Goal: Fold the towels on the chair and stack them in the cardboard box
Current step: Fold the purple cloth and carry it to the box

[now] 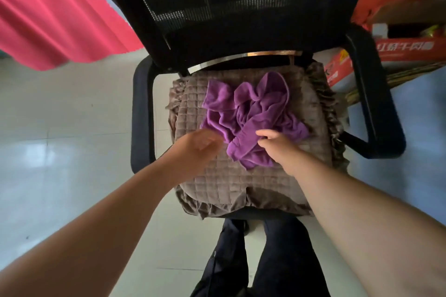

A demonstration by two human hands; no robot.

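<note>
A crumpled purple towel (251, 116) lies on the brown quilted cushion (217, 183) of a black office chair (217, 7). My left hand (198, 146) hovers just left of the towel's near edge, fingers loosely apart, holding nothing. My right hand (275, 143) rests at the towel's near right side, its fingertips touching the cloth; a firm grip is not visible. No cardboard box for stacking can be made out with certainty.
Black armrests (376, 94) flank the seat. Red printed cartons (410, 53) stand on the floor at the right behind the chair. A pink cloth (53, 12) hangs at upper left. Pale tiled floor (60, 128) lies left. My dark trouser legs (265, 260) stand below the seat.
</note>
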